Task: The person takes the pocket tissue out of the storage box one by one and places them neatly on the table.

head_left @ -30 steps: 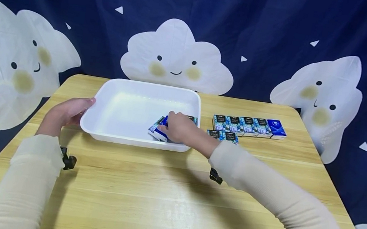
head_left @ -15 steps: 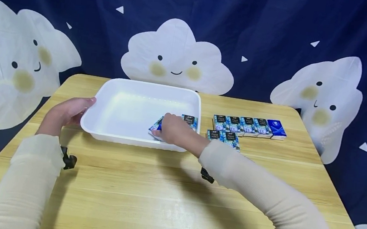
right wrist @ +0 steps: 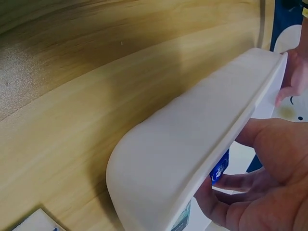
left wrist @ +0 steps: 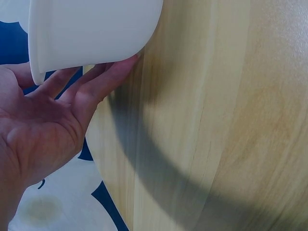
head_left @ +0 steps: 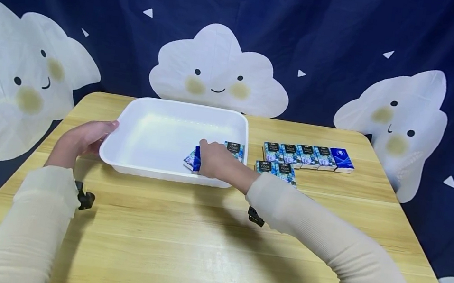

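A white plastic basin (head_left: 154, 173) stands on the table. My left hand (head_left: 92, 135) grips its left end. In the left wrist view the fingers (left wrist: 91, 89) lie along the outer wall, and the thumb reaches the rim. My right hand (head_left: 220, 160) is inside the basin's near right part, pinching a dark blue tissue pack (head_left: 197, 159). That pack (right wrist: 220, 167) shows between thumb and fingers in the right wrist view. Left of it, a floral tissue pack (head_left: 189, 159) is partly covered. Another floral pack (head_left: 234, 148) lies by the basin's right wall.
Right of the basin, a row of several floral packs (head_left: 290, 154) ends in a blue pack (head_left: 342, 160). Two more floral packs (head_left: 276, 168) lie in front, partly behind the right sleeve (head_left: 288, 202). A dark blue cloud-print curtain (head_left: 326, 40) hangs behind the wooden table (head_left: 179, 240).
My right hand has shifted slightly left in the basin, uncovering the floral pack by the right wall. The blue pack, slanted before, now stands straighter. My left hand has stayed at the basin's left end.
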Demonstrator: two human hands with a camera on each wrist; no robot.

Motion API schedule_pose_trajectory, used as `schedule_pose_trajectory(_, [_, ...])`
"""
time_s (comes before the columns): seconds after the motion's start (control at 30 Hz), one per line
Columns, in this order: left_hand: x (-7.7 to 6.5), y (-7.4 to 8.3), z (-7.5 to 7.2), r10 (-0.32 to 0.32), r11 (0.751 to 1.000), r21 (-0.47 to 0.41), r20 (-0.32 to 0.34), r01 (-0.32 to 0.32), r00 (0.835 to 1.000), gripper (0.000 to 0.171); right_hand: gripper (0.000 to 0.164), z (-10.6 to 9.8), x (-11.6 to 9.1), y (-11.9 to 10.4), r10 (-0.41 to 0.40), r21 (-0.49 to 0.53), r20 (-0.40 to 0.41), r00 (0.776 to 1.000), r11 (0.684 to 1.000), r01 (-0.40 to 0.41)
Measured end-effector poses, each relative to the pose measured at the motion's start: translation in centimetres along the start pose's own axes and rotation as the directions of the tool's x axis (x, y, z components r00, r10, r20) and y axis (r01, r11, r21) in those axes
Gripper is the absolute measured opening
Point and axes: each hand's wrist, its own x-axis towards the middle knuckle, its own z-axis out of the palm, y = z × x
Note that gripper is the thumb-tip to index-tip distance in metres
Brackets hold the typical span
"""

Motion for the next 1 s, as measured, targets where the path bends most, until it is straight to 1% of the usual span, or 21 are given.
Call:
schedule_pose_trajectory(0.2, [-0.03, -0.11, -0.03, -0.006, 1.000, 0.003, -0.006, 0.006, 1.000, 0.081, 0.064, -0.18, 0.25, 0.12, -0.026, -0.075, -0.020, 0.999, 0.997, 0.025])
schedule_pose_trajectory(0.3, [0.00, -0.10, -0.04, -0.004, 1.000, -0.002, -0.007, 0.004, 1.000, 0.082, 0.063, -0.19, 0.32, 0.14, -0.029, -0.071, -0.027, 0.999, 0.997, 0.028])
schedule_pose_trajectory(0.47, [0.05, -0.12, 0.03, -0.002, 1.000, -0.012, 0.003, 0.002, 1.000, 0.081, 0.065, -0.04, 0.39, 0.16, -0.025, -0.010, -0.035, 0.999, 1.000, 0.025])
schedule_pose_trajectory(0.7, [0.04, -0.19, 0.05, -0.007, 1.000, -0.008, -0.002, 0.006, 1.000, 0.082, 0.074, 0.08, 0.29, 0.09, -0.021, 0.076, -0.028, 0.999, 0.997, 0.023])
schedule_pose_trajectory(0.87, [0.05, -0.18, 0.14, 0.000, 1.000, -0.005, -0.014, 0.000, 1.000, 0.081, 0.076, -0.01, 0.11, 0.39, -0.056, 0.102, -0.083, 0.995, 0.993, 0.064])
schedule_pose_trajectory(1.0, [0.00, -0.19, 0.10, -0.010, 1.000, -0.001, -0.018, 0.010, 1.000, 0.081, 0.079, -0.65, -0.23, 0.68, -0.067, 0.120, -0.128, 0.990, 0.989, 0.082])
